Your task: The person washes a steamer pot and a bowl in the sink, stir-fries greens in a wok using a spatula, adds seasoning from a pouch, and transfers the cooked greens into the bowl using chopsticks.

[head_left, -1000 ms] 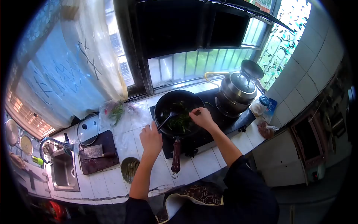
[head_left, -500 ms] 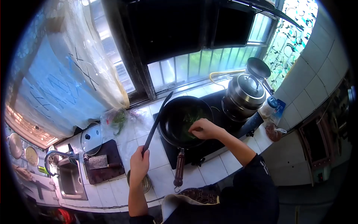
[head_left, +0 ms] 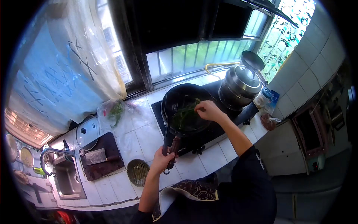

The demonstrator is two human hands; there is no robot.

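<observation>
My left hand (head_left: 161,161) is closed round a long black cooking spatula (head_left: 167,130) and also presses against the brown wooden handle (head_left: 175,143) of a black wok. The spatula's dark head rests inside the wok (head_left: 201,128), on its left side. Over the wok's right side, my right hand (head_left: 209,111) pinches some green leafy vegetables (head_left: 182,115). More greens lie in the wok, which stands on the black gas stove (head_left: 220,130).
Right of the wok stands a lidded metal pot (head_left: 238,89). Left on the tiled counter are a glass lid (head_left: 87,132), a cutting board (head_left: 108,171) with a cleaver (head_left: 96,156), a plastic bag (head_left: 130,112), a bowl (head_left: 138,172) of thin strips and a sink (head_left: 69,179).
My left hand has moved right to the wok handle, and the spatula's head has come down into the wok. My right hand has risen slightly to the right, drawing greens upward.
</observation>
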